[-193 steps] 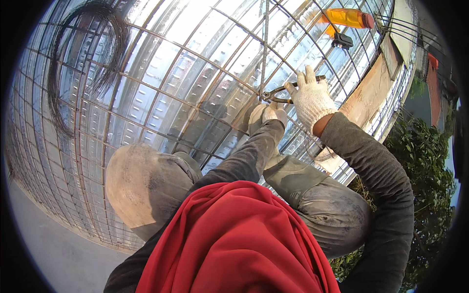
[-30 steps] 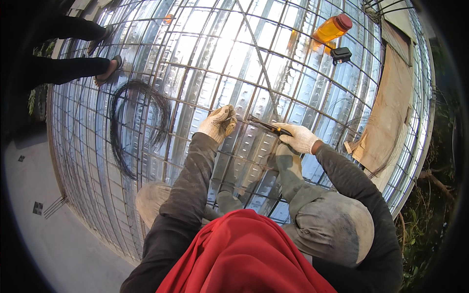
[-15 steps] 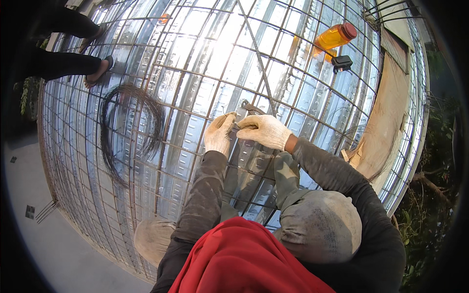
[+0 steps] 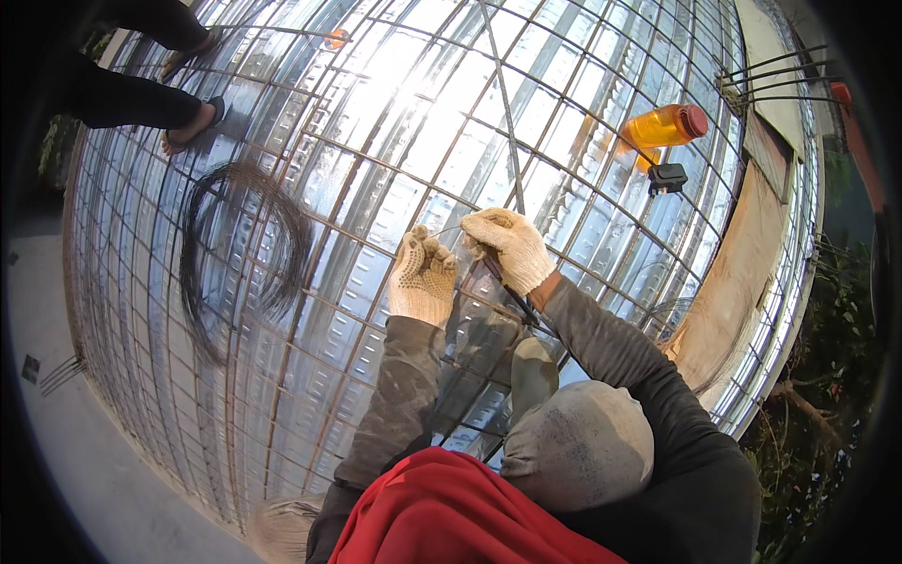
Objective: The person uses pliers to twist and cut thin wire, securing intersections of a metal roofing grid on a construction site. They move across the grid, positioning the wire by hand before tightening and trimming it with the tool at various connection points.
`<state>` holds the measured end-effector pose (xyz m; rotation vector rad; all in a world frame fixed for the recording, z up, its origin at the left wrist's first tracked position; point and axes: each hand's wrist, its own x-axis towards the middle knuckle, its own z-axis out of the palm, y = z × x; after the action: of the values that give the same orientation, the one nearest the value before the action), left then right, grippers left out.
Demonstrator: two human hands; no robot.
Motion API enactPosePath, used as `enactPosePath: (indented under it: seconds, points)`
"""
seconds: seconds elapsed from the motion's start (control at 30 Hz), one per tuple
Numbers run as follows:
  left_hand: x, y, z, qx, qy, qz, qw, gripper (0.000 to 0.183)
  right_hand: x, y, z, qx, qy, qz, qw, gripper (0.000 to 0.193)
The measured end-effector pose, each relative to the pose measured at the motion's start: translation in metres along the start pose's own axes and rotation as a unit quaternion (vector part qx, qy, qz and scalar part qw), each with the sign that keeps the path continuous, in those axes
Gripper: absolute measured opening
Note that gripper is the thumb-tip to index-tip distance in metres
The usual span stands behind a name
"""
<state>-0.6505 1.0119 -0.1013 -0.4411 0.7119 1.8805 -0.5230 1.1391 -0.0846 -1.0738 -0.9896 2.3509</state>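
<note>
- We find a thin wire strand (image 4: pixel 448 228) near the middle of the frame, running between the gloved fingertips.
- The right hand (image 4: pixel 510 246) has its grip together, pinching that strand. The left hand (image 4: pixel 425 274), just to its left, shows its palm with fingers curled in; we cannot tell whether its grip is clamped on the strand.
- Half a second ago we saw the hands almost meeting, with the pliers (image 4: pixel 515 299) pointing up past the right hand. Now the hands stand a little apart, and what we take to be the pliers' dark handles slants below the right palm.
- We judge from this that fingers, rather than the tool, are handling the wire at this moment.
- Under the hands we see the bar mesh (image 4: pixel 395 170) over a shiny ribbed metal deck (image 4: pixel 357 204).
- Left of centre lies a wire coil (image 4: pixel 296 240), apart from both hands.
- At upper right sit an orange bottle (image 4: pixel 662 127) and a black box (image 4: pixel 668 179); below them, a wooden board (image 4: pixel 728 273).
- Another person's legs (image 4: pixel 141 99) stand at upper left.
</note>
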Motion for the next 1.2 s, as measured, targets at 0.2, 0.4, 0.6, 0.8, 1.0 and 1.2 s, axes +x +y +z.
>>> enactPosePath:
  seconds: [0.2,0.4,0.6,0.8,1.0,1.2]
  points:
    - [0.05,-0.044,0.07,0.013,0.024,-0.03,0.999,0.042,0.036,-0.048,-0.019,0.014,0.108,-0.116,0.987,0.03]
    - [0.104,-0.061,0.066,0.52,-0.055,-0.076,0.849,0.045,0.107,-0.1,-0.133,-0.237,0.284,-0.229,0.9,0.033]
    - [0.177,-0.061,0.045,0.701,-0.026,0.097,0.706,0.054,0.158,-0.092,-0.176,-0.338,0.293,-0.14,0.883,0.028]
    - [0.186,-0.072,0.057,0.764,-0.025,0.076,0.64,0.062,0.157,-0.103,-0.19,-0.334,0.408,-0.188,0.829,0.026]
    - [0.196,-0.079,0.05,0.749,-0.022,0.08,0.657,0.063,0.158,-0.089,-0.19,-0.4,0.272,-0.127,0.866,0.025]
    - [0.213,-0.066,0.02,0.702,-0.018,0.077,0.708,0.066,0.15,-0.103,-0.173,-0.277,0.373,-0.187,0.866,0.017]
